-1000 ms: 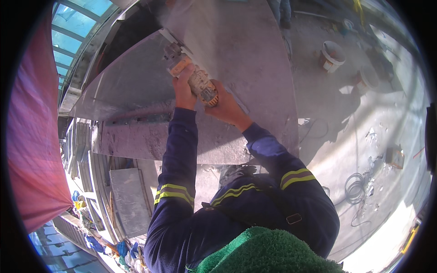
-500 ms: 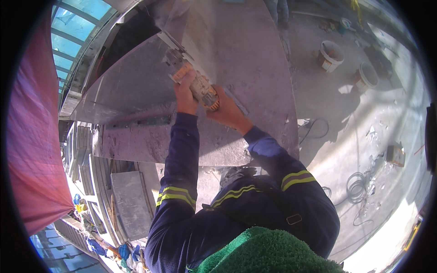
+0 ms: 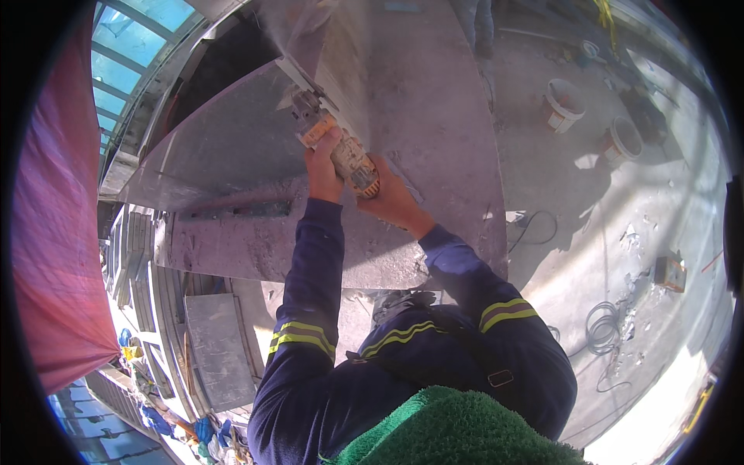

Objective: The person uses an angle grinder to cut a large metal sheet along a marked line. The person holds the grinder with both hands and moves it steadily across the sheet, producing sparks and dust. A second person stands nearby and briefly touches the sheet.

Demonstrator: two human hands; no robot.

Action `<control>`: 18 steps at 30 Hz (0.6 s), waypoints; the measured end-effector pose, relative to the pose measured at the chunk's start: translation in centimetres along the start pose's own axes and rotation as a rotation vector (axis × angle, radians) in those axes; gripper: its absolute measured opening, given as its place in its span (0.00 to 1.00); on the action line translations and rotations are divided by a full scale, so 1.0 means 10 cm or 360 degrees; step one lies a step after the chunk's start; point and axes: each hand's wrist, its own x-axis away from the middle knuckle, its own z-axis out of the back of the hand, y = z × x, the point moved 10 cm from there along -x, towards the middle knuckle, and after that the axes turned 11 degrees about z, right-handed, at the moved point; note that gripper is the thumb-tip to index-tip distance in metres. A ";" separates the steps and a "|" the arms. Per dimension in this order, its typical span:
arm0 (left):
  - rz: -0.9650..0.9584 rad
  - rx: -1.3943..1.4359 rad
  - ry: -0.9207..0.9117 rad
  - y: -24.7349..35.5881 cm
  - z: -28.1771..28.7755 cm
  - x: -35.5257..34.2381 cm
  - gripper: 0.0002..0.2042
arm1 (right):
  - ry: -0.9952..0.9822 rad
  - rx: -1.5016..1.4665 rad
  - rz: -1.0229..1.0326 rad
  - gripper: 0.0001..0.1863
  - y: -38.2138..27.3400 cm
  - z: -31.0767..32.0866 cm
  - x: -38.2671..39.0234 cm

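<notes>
An orange and grey angle grinder (image 3: 353,161), coated in dust, is held at a slant over a large work surface (image 3: 434,139). My left hand (image 3: 325,167) wraps round its body close to the head. Behind it, my right hand (image 3: 393,198) closes round the rear end. The disc (image 3: 311,84) shows edge-on at the far end, beside a pale, upright-looking strip of slab (image 3: 341,66). Pale dust sprays away from the disc's far end. A thin, sheet-like grey slab (image 3: 225,139) lies to the left of the grinder. Exactly where the disc touches is hard to make out.
Two white buckets (image 3: 564,105) stand on the floor at the right. Coiled cable (image 3: 603,329) and a small box (image 3: 670,274) lie nearer. Stacked boards (image 3: 221,349) are at the lower left, beside a red sheet (image 3: 62,232). Someone's legs (image 3: 482,31) show at the far edge.
The view has shifted slightly, with the surroundings a little lower in the picture. Both hands and the grinder appear slightly farther right and nearer. The grip is unchanged and dust still sprays.
</notes>
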 end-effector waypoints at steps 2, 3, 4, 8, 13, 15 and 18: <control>-0.0009 0.0010 -0.0004 0.02 -0.01 0.01 0.18 | 0.0009 -0.0011 0.0014 0.49 -0.02 0.00 0.00; -0.0013 -0.0001 -0.0003 0.02 -0.02 0.01 0.18 | 0.0003 -0.0008 0.0014 0.49 -0.03 0.00 0.00; -0.0018 -0.0008 -0.0006 0.03 -0.02 0.01 0.18 | -0.0002 -0.0006 0.0013 0.50 -0.03 0.00 0.00; -0.0019 -0.0009 -0.0018 0.06 -0.03 0.00 0.19 | 0.0024 -0.0006 0.0056 0.50 -0.09 0.01 -0.03; -0.0038 -0.0027 -0.0024 0.11 -0.03 -0.04 0.21 | 0.0002 -0.0019 0.0018 0.50 -0.08 0.00 -0.07; -0.0046 -0.0033 -0.0022 0.13 -0.02 -0.05 0.22 | -0.0003 -0.0027 0.0028 0.50 -0.09 -0.01 -0.08; -0.0039 -0.0039 -0.0014 0.15 -0.02 -0.08 0.22 | 0.0002 -0.0020 0.0047 0.51 -0.12 0.00 -0.11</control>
